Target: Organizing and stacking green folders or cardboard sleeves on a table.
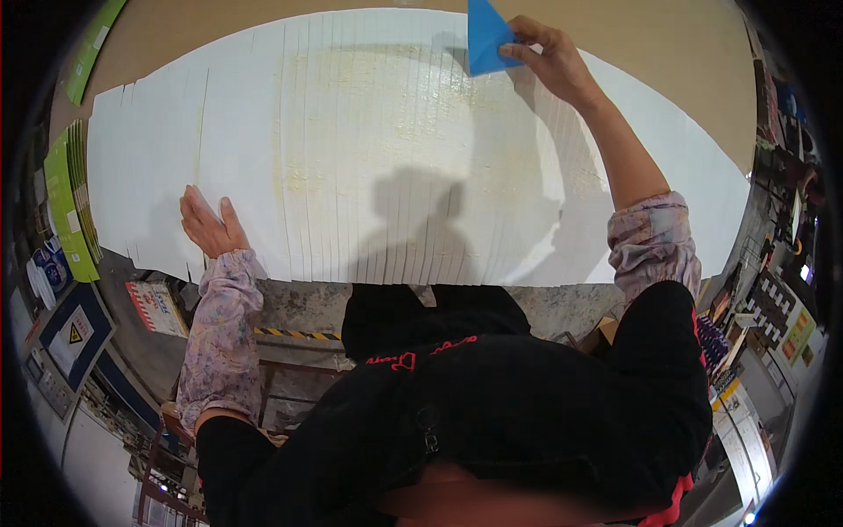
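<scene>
A wide spread of overlapping white sheets (pixel 351 149) lies across the table, their edges forming many narrow parallel strips. A yellowish, glossy smear like glue covers the middle strips. My right hand (pixel 553 66) pinches a flat blue scraper (pixel 485 39) between thumb and fingers at the far edge of the sheets, right of the middle. The scraper's lower corner is at the sheets; I cannot tell whether it touches them. At the left, my left hand (pixel 213 227) rests flat on the near part of the sheets, fingers stretched out and holding nothing.
Brown board (pixel 193 44) covers the tabletop behind the sheets. A stack of green printed pieces (pixel 66 198) sits at the left edge, with another green piece (pixel 90 53) farther back. A blue-framed panel with a warning sign (pixel 77 332) stands at the lower left.
</scene>
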{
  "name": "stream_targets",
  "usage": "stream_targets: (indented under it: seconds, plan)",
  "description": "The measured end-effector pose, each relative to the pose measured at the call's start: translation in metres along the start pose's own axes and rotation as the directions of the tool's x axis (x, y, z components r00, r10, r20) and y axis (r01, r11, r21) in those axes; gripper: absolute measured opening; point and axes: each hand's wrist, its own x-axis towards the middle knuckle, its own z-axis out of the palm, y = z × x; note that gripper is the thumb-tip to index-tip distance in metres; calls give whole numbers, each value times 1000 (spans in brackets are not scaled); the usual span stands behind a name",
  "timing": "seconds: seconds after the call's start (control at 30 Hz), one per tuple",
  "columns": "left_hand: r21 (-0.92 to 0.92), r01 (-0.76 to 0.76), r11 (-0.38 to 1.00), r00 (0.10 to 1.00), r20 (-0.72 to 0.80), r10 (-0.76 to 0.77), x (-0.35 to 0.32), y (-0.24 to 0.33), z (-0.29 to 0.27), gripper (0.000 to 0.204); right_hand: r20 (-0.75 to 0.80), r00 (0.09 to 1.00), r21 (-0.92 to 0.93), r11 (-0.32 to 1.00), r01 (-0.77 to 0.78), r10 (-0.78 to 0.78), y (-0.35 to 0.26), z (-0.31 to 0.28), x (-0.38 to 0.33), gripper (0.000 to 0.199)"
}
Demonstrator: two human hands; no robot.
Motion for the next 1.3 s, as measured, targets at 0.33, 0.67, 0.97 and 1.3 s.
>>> stream_targets:
  seconds: [0.33, 0.67, 0.97, 1.3]
  plan:
    - [21, 7, 1000, 1000, -18, -7, -3, 2, -1, 58, 2, 987, -23, 986, -162, 162, 2, -28, -64, 19]
    - [14, -3, 1000, 999, -33, 4, 0, 0, 1, 58, -110, 992, -247, 966, -82, 56, 3, -11, -86, 18]
    - [29, 9, 1000, 1000, -19, -8, -4, -2, 0, 60, -298, 937, -441, 897, 34, -182, -15, -18, -80, 18]
    - [34, 26, 999, 1000, -11, -25, -2, 1, -3, 60, -189, 948, -502, 855, 130, -255, -9, -15, -100, 24]
